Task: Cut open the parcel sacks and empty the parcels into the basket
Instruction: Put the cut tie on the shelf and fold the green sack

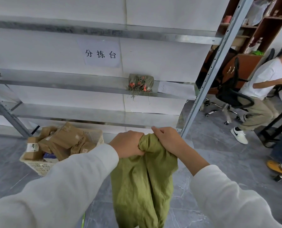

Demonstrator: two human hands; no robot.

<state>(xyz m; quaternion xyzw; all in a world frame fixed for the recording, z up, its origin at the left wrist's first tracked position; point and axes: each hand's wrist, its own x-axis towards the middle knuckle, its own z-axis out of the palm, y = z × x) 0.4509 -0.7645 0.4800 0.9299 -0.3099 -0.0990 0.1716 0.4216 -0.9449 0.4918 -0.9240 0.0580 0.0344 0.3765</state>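
A limp green parcel sack (142, 186) hangs in front of me, bunched at its top. My left hand (127, 143) grips the gathered top from the left, and my right hand (168, 140) holds the cloth right beside it. The sack looks slack and flat. To the left on the floor stands a cream plastic basket (38, 167) heaped with several brown parcels (66, 137). A folded green sack with frayed orange threads (141, 83) lies on the middle shelf of the metal rack.
A metal shelf rack (94, 89) with a paper sign (101, 53) stands straight ahead on the grey tiled floor. At the right a person (266, 83) sits on a black office chair (232, 92) at a desk. A yellow shoe (278, 168) shows at the far right.
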